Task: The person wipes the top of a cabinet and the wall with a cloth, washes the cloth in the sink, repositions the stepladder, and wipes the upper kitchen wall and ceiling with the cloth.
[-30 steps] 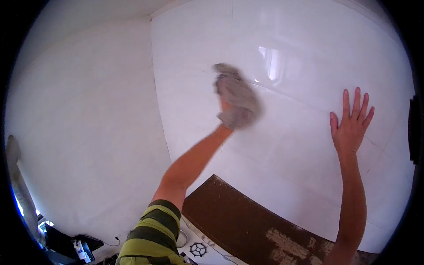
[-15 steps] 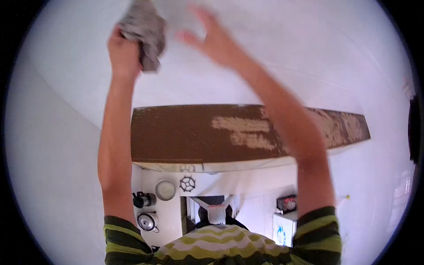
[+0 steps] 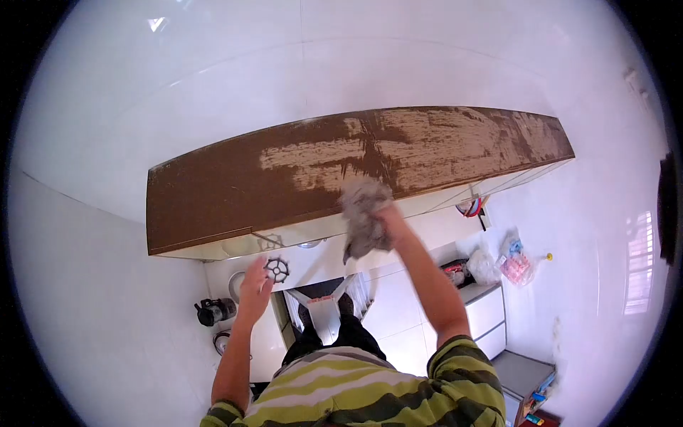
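My right hand (image 3: 389, 222) is closed on a crumpled grey cloth (image 3: 366, 213), held at the front edge of a high wall cabinet. The cabinet's top (image 3: 213, 192) is coated in brown grime, with lighter streaked patches across its middle and right side. Lower and to the left, in front of the cabinet, my left hand (image 3: 255, 293) is empty, fingers extended and thumb apart. It overlaps the view of a burner grate (image 3: 277, 270) on the counter far below; nothing shows it touching anything.
Beneath me stands a stepladder (image 3: 324, 317). A dark-handled pot (image 3: 213, 311) sits on the counter at left. Plastic bags (image 3: 516, 263) hang on the right wall, above a grey-topped cabinet (image 3: 491, 299). White walls enclose both sides.
The cloth has passed from my left hand to my right. Both hands have come down from above the cabinet top toward its front, and the view has shifted, showing more to the right.
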{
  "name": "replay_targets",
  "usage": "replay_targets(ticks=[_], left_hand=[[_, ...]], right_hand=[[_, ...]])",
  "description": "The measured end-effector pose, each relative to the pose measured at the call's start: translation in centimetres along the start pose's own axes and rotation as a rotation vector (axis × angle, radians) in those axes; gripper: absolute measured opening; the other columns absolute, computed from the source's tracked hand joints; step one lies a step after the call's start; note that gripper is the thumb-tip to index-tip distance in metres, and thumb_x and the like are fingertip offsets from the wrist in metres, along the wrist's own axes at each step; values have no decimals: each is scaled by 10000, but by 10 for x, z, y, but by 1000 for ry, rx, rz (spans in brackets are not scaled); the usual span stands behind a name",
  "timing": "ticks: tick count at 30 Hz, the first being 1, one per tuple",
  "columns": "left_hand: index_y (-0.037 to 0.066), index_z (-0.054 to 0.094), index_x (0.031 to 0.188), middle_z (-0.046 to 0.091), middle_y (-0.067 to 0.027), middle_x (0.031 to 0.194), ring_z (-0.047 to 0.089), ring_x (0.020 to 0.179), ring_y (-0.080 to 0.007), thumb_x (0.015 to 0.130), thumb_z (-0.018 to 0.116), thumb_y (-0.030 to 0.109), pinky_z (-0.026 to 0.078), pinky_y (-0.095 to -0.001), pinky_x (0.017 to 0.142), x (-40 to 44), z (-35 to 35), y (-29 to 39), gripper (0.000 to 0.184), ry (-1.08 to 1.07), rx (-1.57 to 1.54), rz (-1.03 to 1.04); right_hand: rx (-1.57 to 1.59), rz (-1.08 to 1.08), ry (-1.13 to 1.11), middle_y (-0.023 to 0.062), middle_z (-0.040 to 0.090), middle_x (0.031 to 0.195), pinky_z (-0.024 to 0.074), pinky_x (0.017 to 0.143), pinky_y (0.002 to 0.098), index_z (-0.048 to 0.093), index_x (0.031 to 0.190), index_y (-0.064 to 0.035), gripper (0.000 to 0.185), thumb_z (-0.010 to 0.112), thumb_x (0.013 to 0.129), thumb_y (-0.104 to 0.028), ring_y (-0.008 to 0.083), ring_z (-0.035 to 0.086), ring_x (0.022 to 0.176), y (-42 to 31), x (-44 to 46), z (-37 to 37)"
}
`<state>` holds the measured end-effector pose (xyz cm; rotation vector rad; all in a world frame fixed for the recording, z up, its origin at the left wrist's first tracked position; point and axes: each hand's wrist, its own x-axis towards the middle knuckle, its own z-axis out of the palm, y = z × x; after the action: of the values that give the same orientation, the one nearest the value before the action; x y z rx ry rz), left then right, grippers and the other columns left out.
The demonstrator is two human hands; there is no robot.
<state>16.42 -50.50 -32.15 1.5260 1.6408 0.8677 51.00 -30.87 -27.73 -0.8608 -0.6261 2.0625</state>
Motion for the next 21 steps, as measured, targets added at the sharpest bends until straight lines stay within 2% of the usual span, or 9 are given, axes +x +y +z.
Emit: replay_targets(ticks=[1, 2, 3, 6, 10, 13, 18, 19, 21], left_hand=[[69, 491, 1390, 528, -210, 1363, 573, 1188, -338, 873, 651, 135, 458, -409, 1000, -27, 1, -41, 545, -13, 391, 88], [58, 517, 1360, 563, -213, 1307, 590, 1149, -344, 873, 646, 144, 461, -407, 991, -56, -2, -47, 511, -103, 386, -71], [48, 543, 1330, 598, -216, 1252, 607, 1110, -349, 873, 640, 152, 465, -406, 983, -88, -6, -51, 478, -194, 374, -230], [37, 583, 1273, 644, -210, 1158, 615, 1072, -364, 868, 645, 209, 475, -422, 953, -202, 0, -128, 444, -230, 468, -310], [16, 595, 1237, 688, -198, 1066, 664, 968, -345, 824, 675, 229, 530, -409, 867, -312, 7, -142, 471, -311, 308, -754], [11, 646, 1165, 713, -172, 987, 685, 918, -281, 829, 654, 235, 536, -374, 822, -347, 19, -144, 404, -226, 231, -891], [25, 649, 1181, 711, -180, 996, 687, 913, -287, 845, 638, 260, 540, -370, 815, -320, 38, -173, 410, -255, 102, -868], [18, 642, 1186, 711, -182, 993, 687, 905, -281, 855, 637, 238, 541, -366, 807, -311, 43, -196, 398, -239, 192, -700], [10, 635, 1192, 710, -185, 990, 688, 898, -274, 866, 636, 216, 543, -361, 800, -298, 44, -210, 386, -209, 278, -535]], right_hand=[[-301, -143, 283, 94, 640, 1172, 517, 930, 393, 552, 1287, -48, 492, 645, 804, -49, 232, 622, 1041, -28, -2, -3], [-660, -243, 442, 105, 652, 1137, 538, 856, 389, 596, 1237, -40, 445, 676, 811, -141, 231, 630, 1035, -57, 11, -33], [-686, -407, 540, 103, 693, 998, 538, 765, 378, 662, 1123, -21, 357, 688, 788, -142, 228, 660, 907, -81, 25, -68], [-1165, -558, 712, 176, 694, 971, 535, 743, 398, 664, 1065, -7, 339, 713, 775, -175, 303, 680, 876, -167, 65, -115], [-1691, -536, 841, 209, 683, 1007, 524, 810, 465, 676, 1086, -43, 343, 693, 783, -204, 347, 665, 968, -164, 168, -189], [-1898, -317, 1082, 190, 631, 1112, 523, 840, 488, 601, 1218, -62, 467, 689, 793, -235, 398, 628, 1014, -118, 149, -80], [-1911, -476, 706, 180, 619, 1146, 525, 841, 475, 560, 1274, -76, 517, 678, 796, -232, 386, 623, 1021, -75, 149, -53], [-1918, -491, 710, 180, 619, 1146, 525, 841, 475, 560, 1274, -76, 517, 678, 796, -232, 386, 623, 1021, -82, 156, -59], [-1393, -335, 446, 181, 657, 1126, 533, 821, 450, 604, 1235, -65, 458, 667, 809, -218, 351, 647, 985, -101, 168, -77]])
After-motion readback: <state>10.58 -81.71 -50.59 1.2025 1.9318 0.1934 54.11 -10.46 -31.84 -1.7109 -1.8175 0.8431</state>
